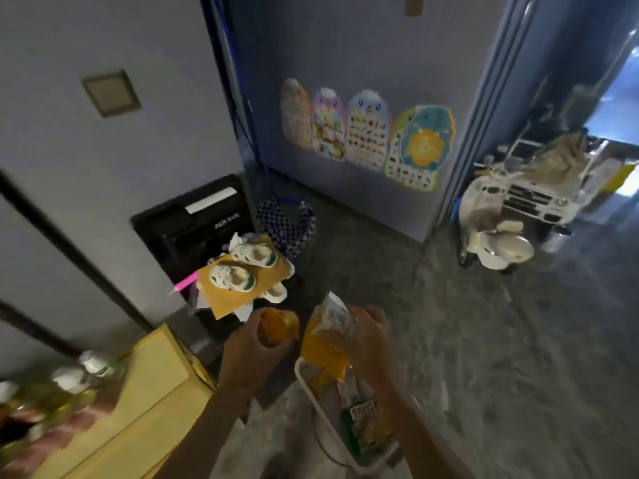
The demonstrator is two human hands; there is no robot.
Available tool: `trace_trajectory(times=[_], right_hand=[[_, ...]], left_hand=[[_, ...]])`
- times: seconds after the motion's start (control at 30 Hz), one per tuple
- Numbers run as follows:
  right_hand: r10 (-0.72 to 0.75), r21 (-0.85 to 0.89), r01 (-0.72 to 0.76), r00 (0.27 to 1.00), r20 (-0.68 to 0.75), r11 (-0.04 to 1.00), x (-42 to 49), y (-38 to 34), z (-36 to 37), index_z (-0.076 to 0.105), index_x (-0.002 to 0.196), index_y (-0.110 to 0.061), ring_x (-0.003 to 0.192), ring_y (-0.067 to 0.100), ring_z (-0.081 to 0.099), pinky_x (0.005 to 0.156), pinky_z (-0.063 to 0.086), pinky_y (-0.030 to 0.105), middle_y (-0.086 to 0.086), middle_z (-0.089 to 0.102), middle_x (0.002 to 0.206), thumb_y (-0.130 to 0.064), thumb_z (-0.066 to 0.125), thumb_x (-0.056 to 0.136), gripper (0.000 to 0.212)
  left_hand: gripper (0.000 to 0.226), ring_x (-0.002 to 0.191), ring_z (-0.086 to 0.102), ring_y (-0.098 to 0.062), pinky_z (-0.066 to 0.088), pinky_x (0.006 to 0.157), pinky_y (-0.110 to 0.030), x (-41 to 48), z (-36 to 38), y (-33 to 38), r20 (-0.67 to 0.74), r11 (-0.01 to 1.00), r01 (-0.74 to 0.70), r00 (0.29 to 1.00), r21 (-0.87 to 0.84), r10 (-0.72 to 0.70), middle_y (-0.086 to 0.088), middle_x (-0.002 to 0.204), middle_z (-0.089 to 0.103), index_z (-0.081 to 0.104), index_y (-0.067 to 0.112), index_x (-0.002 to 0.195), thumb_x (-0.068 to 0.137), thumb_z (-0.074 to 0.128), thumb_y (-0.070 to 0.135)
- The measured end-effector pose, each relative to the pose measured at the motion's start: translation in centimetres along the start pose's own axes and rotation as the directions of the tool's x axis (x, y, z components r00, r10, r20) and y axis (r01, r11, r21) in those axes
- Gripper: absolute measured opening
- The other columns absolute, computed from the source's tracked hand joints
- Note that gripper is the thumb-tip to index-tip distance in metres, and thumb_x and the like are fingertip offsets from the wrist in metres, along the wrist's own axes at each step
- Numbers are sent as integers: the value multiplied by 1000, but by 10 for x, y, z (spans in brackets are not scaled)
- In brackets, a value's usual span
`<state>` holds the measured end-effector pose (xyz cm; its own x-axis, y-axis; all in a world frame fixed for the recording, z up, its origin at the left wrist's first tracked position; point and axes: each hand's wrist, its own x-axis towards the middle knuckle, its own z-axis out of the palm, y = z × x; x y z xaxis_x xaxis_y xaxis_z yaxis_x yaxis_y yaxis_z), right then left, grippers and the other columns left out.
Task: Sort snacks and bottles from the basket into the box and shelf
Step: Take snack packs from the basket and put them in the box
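Observation:
My left hand point(247, 344) grips a small orange snack packet point(280, 324), held above the floor. Just to its right, my right hand point(363, 335) holds a yellow snack bag point(323, 350) with a white top over the white basket point(307, 385). Inside the basket lie more packets, among them a green and yellow packet point(366, 426). At the lower left stands a yellow box point(145, 402), and beside it are several bottles with white caps point(93, 363). The picture is blurred, so labels cannot be read.
A black appliance point(193, 229) stands against the wall, with small white shoes on a cardboard sheet point(238, 271) before it. A checkered bag point(287, 223) sits by the wall. White ride-on toys point(501, 236) stand at the right. Grey carpet covers the floor.

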<state>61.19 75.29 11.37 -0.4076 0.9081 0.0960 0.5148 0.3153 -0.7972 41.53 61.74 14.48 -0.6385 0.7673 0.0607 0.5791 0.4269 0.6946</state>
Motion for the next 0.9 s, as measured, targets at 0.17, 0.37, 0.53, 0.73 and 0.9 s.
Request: trace_trajectory(times=[0.17, 0.37, 0.53, 0.73, 0.9], right_hand=[[-300, -37, 303, 952, 62, 952, 0, -68, 38, 75, 115, -28, 112, 17, 57, 90, 56, 47, -11, 67, 109, -84, 76, 71, 71], [-441, 146, 416, 864, 244, 897, -24, -164, 105, 70, 128, -36, 124, 7, 59, 103, 54, 41, -21, 64, 126, -82, 82, 71, 74], [-479, 157, 455, 796, 371, 877, -58, -235, 200, 69, 129, -35, 116, 4, 58, 99, 56, 33, -17, 63, 124, -88, 80, 66, 82], [-524, 257, 458, 712, 467, 851, -120, -328, 305, 69, 132, -34, 118, 5, 58, 98, 58, 32, -16, 55, 127, -82, 84, 65, 84], [-517, 252, 458, 664, 541, 852, -167, -380, 387, 66, 139, -34, 122, 7, 53, 94, 59, 31, -15, 50, 134, -79, 84, 67, 87]], left_hand=[[64, 84, 67, -12, 59, 75, -38, -36, -89, -22, -163, 990, 139, 977, 1, -137, 14, 95, 68, 59, 38, 129, 75, 85, 61], [57, 83, 67, -12, 55, 73, -30, -88, -185, -84, -329, 972, 234, 919, 4, -220, 12, 94, 68, 65, 30, 124, 75, 90, 48], [57, 82, 70, -15, 55, 71, -34, -136, -270, -165, -442, 944, 326, 841, -47, -313, 11, 89, 71, 64, 33, 112, 66, 80, 61], [48, 82, 63, -5, 52, 74, -33, -188, -366, -268, -521, 925, 374, 776, -73, -355, 17, 91, 66, 60, 35, 117, 80, 85, 53], [58, 85, 63, -7, 51, 71, -25, -217, -425, -347, -536, 898, 439, 751, -32, -386, 13, 101, 66, 54, 35, 123, 80, 84, 60]])
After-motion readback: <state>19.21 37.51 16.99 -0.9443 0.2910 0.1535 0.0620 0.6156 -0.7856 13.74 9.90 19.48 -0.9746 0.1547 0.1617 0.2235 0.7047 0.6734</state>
